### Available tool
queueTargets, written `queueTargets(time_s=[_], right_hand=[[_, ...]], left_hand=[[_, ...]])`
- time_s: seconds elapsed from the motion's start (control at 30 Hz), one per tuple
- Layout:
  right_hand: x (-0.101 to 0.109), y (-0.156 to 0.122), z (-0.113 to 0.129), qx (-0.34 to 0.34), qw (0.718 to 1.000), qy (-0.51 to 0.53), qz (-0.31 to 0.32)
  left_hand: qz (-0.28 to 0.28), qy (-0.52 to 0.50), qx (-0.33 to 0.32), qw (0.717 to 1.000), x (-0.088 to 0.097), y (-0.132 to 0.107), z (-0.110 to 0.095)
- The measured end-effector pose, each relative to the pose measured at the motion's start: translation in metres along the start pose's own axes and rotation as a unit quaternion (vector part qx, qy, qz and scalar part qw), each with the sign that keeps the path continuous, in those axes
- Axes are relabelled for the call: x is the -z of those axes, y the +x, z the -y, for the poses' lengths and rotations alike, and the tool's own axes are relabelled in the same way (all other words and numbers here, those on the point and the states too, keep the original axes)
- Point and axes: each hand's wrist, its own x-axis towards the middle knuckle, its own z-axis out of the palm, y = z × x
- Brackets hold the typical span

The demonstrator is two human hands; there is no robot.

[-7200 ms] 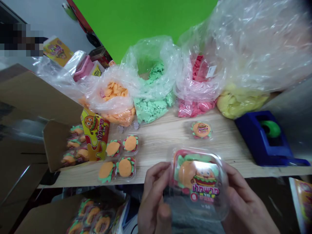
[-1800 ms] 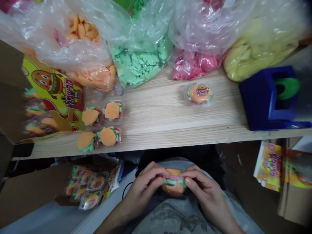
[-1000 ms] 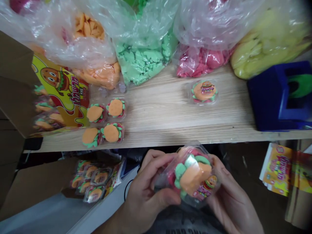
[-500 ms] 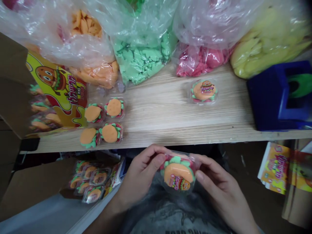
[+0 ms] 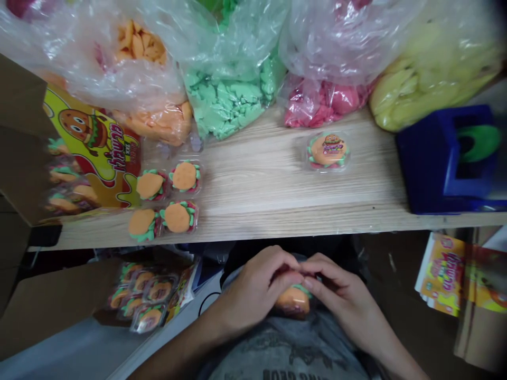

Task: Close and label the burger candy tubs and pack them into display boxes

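Close to my body, below the table edge, both hands hold one clear plastic pack with a burger-shaped candy (image 5: 293, 302) inside. My left hand (image 5: 264, 282) grips its far left side, thumb and fingers closed on the rim. Opposite it, my right hand (image 5: 336, 287) pinches the far right edge, the thumbs nearly meeting. The fingers hide the far part of the pack. On the table lies a labelled burger candy pack (image 5: 328, 150), and to the left several burger candies without labels (image 5: 178, 216) sit in clear trays.
Bags of orange (image 5: 158, 121), green (image 5: 233, 100), pink (image 5: 325, 100) and yellow pieces (image 5: 412, 89) line the back. A blue tape dispenser (image 5: 431, 163) stands right. Left are a printed display box (image 5: 95, 142) and, lower, a carton of finished packs (image 5: 146, 295). Printed cards (image 5: 441, 274) lie lower right.
My hands have come closer together at the far edge of the pack, covering more of it. The pack's near side has tilted, and its label is less visible.
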Motion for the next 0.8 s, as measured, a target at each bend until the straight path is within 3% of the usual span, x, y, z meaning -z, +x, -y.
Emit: queueTargets(time_s=[0.1, 0.2, 0.27, 0.4, 0.5, 0.57, 0.63, 0.7, 0.8], right_hand=[[-0.002, -0.002, -0.011, -0.004, 0.997, 0.054, -0.056], [-0.002, -0.006, -0.021, -0.029, 0.984, 0.122, -0.125], [-0.001, -0.008, -0.018, -0.039, 0.986, 0.117, -0.111], [0.004, -0.009, -0.001, -0.026, 0.998, 0.034, -0.036], [0.003, -0.013, -0.002, -0.033, 0.998, 0.025, -0.036], [-0.001, -0.014, -0.009, -0.042, 0.996, 0.06, -0.059], [-0.006, -0.013, -0.015, -0.054, 0.983, 0.143, -0.103], [-0.01, -0.01, -0.018, -0.065, 0.953, 0.256, -0.151], [-0.011, -0.005, -0.016, -0.07, 0.92, 0.339, -0.181]], left_hand=[[-0.048, -0.049, 0.033, 0.997, -0.008, -0.003, 0.009], [-0.049, -0.11, 0.082, 0.989, -0.009, -0.009, 0.016], [-0.067, -0.123, 0.108, 0.984, -0.005, -0.011, 0.015], [-0.042, -0.079, 0.065, 0.994, 0.005, -0.011, 0.008], [-0.007, -0.059, 0.05, 0.997, 0.004, -0.013, 0.009], [-0.021, -0.061, 0.055, 0.996, -0.003, -0.015, 0.012], [-0.057, -0.072, 0.063, 0.994, -0.011, -0.016, 0.014], [-0.09, -0.093, 0.064, 0.989, -0.016, -0.016, 0.014], [-0.127, -0.133, 0.082, 0.979, -0.01, -0.014, 0.008]])
